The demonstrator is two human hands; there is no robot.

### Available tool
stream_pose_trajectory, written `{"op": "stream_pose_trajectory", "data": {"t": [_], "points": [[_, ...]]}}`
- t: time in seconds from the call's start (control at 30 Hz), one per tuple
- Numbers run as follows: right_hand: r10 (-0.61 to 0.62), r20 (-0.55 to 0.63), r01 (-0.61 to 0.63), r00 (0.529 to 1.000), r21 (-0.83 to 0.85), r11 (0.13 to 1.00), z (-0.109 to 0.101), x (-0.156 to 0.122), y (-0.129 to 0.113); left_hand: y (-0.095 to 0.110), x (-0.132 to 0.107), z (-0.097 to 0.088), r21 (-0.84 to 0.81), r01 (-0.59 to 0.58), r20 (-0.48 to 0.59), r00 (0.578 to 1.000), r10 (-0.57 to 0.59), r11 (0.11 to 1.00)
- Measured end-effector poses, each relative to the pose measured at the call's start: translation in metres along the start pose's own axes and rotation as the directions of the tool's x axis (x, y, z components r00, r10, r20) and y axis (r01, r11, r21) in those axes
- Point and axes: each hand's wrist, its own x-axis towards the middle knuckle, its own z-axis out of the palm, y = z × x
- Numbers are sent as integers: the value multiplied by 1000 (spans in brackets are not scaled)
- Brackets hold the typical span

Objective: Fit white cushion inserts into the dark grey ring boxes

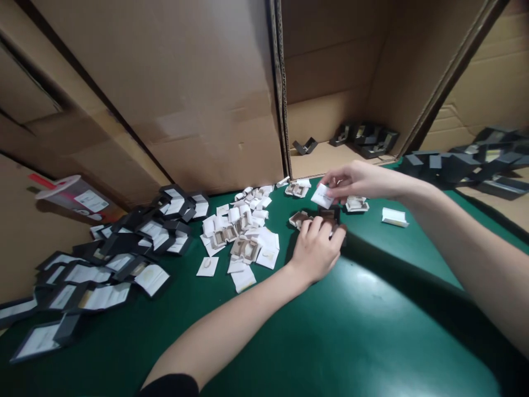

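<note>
My right hand [351, 181] pinches a small white printed card [322, 196] between thumb and fingers, just above my other hand. Below it, my left hand [316, 249] rests with curled fingers on a small black box [329, 213], which it largely covers. Touching or close beside those fingers is a white-and-brown folded insert [298, 219]. To the left lies a pile of white inserts and cards [268, 238]. Another insert [357, 204] sits under my right wrist, and a white folded piece [394, 216] lies farther right.
Many open black boxes with white linings [101, 295] are heaped at the left, near a plastic cup with a red straw [78, 199]. A large cardboard box [330, 71] stands open behind, holding several black boxes [374, 140]. More black boxes [463, 165] are at right. The tabletop [372, 331] is green.
</note>
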Motion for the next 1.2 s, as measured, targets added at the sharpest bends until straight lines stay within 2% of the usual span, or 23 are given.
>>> {"op": "stream_pose_trajectory", "data": {"t": [0.07,0.3,0.43,0.57,0.83,1.07,1.2], "points": [[-10,3,10,1000,15,1000,-2,2,6,-2,0,0,-10,-6,-2,1000,6,1000],[-60,87,69,994,-105,992,-7,0,10,-9,2,4,-86,-30,-33,999,27,996],[-68,34,73,997,-187,980,-5,0,7,-10,2,3,-62,-2,-82,997,-3,998],[-146,-32,133,989,-257,957,-4,1,3,-9,2,2,-34,-4,-79,997,2,999],[-89,-76,67,993,-252,965,-4,1,1,-8,2,0,-59,-13,-125,992,6,998],[-96,55,109,994,-313,944,-1,4,10,-7,1,0,-26,-35,-193,981,29,999],[-114,76,134,991,-370,919,1,3,8,-7,1,-1,-5,-59,-251,966,56,998]]}}
